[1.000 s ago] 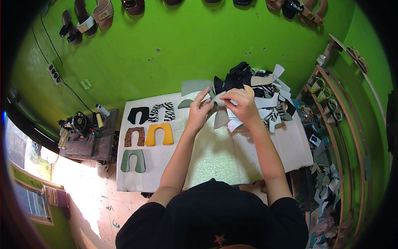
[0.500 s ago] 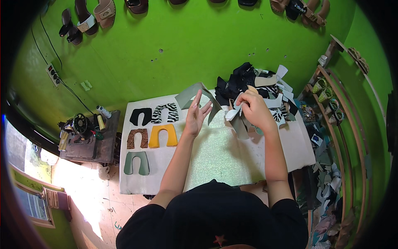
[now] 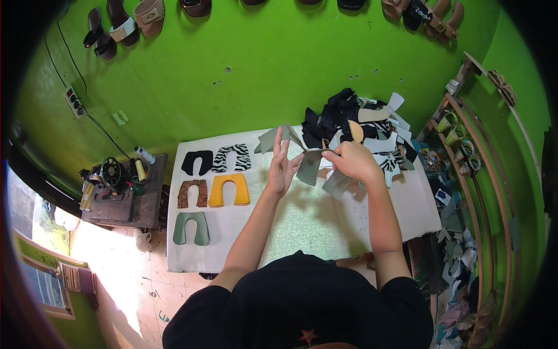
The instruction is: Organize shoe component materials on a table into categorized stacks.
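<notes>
My left hand [image 3: 282, 170] is raised over the middle of the table with its fingers upright, and a grey-green U-shaped cut piece [image 3: 268, 139] hangs at them, seemingly held behind the fingers. My right hand [image 3: 356, 161] pinches another grey-green piece [image 3: 310, 168] of the same thin material, its edge touching or very near the left fingers. On the table's left lie U-shaped pieces sorted by look: black [image 3: 198, 161], zebra-striped [image 3: 231, 157], brown speckled [image 3: 192, 192], yellow [image 3: 229, 189] and grey-green [image 3: 191, 227].
A heap of mixed scraps [image 3: 337, 116] covers the far right of the white table [image 3: 395, 212]. To the left stands a sewing machine [image 3: 113, 180] with thread cones. A wooden rack [image 3: 474, 198] with sandals runs along the right wall. More sandals [image 3: 149, 16] hang on the green wall.
My right hand has come slightly left and down, away from the scraps, bringing a grey-green piece toward my left hand. The left hand has shifted a little right.
</notes>
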Tool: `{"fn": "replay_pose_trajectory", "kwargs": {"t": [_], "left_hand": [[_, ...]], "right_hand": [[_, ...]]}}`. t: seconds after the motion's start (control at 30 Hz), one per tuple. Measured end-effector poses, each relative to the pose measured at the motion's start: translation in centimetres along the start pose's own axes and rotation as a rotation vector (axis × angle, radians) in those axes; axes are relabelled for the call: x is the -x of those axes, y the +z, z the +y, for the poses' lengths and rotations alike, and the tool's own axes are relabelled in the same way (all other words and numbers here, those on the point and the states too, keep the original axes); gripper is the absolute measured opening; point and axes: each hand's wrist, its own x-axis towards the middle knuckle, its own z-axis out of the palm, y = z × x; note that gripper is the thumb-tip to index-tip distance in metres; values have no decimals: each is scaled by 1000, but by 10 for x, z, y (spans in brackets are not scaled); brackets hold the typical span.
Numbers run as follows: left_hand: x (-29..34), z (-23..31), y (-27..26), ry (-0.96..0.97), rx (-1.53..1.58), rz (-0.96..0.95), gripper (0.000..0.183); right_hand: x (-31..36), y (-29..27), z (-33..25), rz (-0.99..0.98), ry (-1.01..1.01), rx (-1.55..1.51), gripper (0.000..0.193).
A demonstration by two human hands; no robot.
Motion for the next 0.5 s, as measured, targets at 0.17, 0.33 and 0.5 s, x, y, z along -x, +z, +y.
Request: {"fn": "replay_pose_trajectory", "kwargs": {"t": [0.17,0.33,0.5], "left_hand": [[6,-5,-4,2,-58,25,89],[4,-13,-6,134,-282,-12,94],[11,-5,9,43,-44,48,72]], "right_hand": [[-6,8,-3,-139,-154,-207,45],[-14,19,-7,-175,-351,-559,43],[-10,41,-3,219,-317,-223,35]]}}
